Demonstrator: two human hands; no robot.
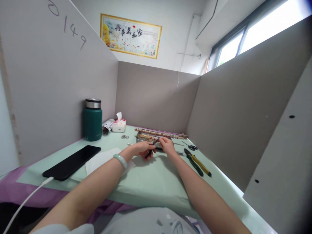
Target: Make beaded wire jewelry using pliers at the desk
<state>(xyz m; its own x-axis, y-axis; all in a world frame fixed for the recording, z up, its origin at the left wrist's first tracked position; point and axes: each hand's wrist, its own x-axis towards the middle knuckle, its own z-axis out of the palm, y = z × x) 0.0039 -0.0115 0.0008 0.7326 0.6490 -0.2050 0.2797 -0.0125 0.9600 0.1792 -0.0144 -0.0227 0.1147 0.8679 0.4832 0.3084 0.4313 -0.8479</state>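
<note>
My left hand [144,149], with a pale green bangle at its wrist, is wrapped round small black-handled pliers [148,154]. Their jaws point up and to the right, towards my right hand [166,145]. The fingers of that hand are pinched together close to the jaw tips; whatever lies between them is too small to make out. Just behind both hands is a metal tin [137,136] of small gold-coloured and red pieces, partly hidden by the hands. Beaded rods [156,132] lie across the back of the tin.
Green-and-yellow pliers [198,162] and black scissors [192,147] lie on the right. A black phone [73,162] on a cable, white paper [102,158], a green flask [93,122] and a tissue pack [119,125] are on the left. Grey partitions [156,97] enclose the table.
</note>
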